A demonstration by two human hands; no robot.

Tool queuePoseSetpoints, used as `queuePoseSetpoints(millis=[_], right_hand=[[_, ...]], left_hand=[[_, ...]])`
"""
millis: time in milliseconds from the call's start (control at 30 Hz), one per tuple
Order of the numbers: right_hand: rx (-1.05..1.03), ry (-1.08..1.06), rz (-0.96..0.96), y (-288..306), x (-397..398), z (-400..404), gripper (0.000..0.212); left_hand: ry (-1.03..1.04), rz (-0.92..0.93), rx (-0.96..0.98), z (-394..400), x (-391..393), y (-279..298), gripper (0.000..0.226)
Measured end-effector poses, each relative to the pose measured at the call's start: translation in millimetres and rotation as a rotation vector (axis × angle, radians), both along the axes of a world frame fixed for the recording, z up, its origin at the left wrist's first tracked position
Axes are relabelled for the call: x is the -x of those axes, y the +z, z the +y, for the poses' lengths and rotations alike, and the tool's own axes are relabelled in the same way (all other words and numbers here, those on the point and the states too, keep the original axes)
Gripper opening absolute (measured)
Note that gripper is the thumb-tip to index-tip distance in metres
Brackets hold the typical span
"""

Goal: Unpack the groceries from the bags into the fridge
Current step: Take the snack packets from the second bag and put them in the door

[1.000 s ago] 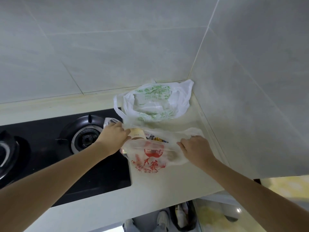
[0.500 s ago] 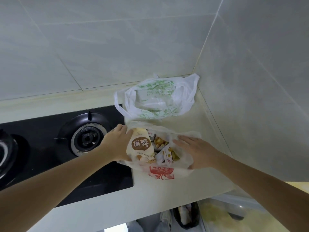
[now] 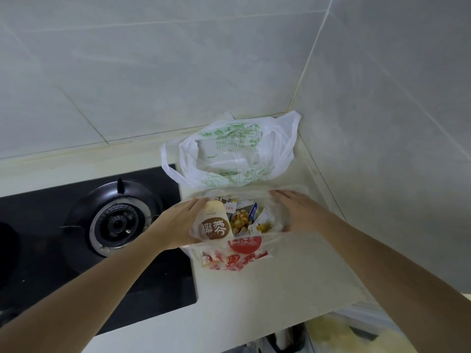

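Note:
A clear plastic bag with red print lies on the pale counter, its mouth pulled wide. Inside it I see a cream packet with a brown round label and small snack packs. My left hand holds the bag's left edge against the cream packet. My right hand grips the bag's right edge with fingers spread. Behind it, in the corner, sits a white bag with green print holding a white box.
A black gas hob with a round burner lies just left of the bags. Tiled walls meet in the corner behind. The counter ends at a front edge below, with dark and yellow things on the floor beyond it.
Both hands have pulled the red-print bag's mouth open, so the cream packet and snack packs now show. The view has shifted slightly downward.

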State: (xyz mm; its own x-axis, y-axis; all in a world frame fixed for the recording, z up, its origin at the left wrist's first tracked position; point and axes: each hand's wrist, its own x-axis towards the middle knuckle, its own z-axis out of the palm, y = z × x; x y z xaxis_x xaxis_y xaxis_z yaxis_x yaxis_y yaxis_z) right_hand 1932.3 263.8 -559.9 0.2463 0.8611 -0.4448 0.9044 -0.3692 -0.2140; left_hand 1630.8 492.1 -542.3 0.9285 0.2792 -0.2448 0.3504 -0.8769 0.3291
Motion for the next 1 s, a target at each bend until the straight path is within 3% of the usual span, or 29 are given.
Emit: queuePoseSetpoints(millis=[100, 233, 300, 367, 467, 533, 600, 700, 833, 1000], right_hand=[[-0.049, 0.032, 0.039, 16, 15, -2, 0.106], [-0.665, 0.292, -0.285, 51, 47, -16, 0.042], [-0.785, 0.353, -0.427, 52, 56, -20, 0.034], [-0.770, 0.363, -0.473, 41, 53, -20, 0.039], [-0.584, 0.445, -0.448, 17, 36, -24, 0.056], [-0.481, 0.516, -0.427, 5, 25, -27, 0.051], [-0.464, 0.532, -0.385, -1, 18, -29, 0.032], [-0.443, 0.462, -0.315, -3, 7, -34, 0.042], [-0.265, 0.313, -0.233, -7, -6, -43, 0.066], [-0.099, 0.094, 0.000, -11, 9, -47, 0.121]], left_hand=[[0.006, -0.015, -0.030, 3, 10, -5, 0.115], [-0.032, -0.031, -0.175, 7, 23, 0, 0.106], [-0.053, -0.040, -0.289, 7, 24, 9, 0.102], [-0.073, -0.100, -0.341, 7, 26, 17, 0.090], [-0.170, -0.269, -0.393, 9, 28, 22, 0.063], [-0.237, -0.318, -0.440, 10, 31, 20, 0.049], [-0.265, -0.292, -0.463, 9, 33, 15, 0.036], [-0.176, -0.207, -0.476, 10, 38, 3, 0.022], [-0.052, -0.095, -0.373, 14, 49, -10, 0.040], [0.013, 0.044, -0.230, -3, 44, 0, 0.088]])
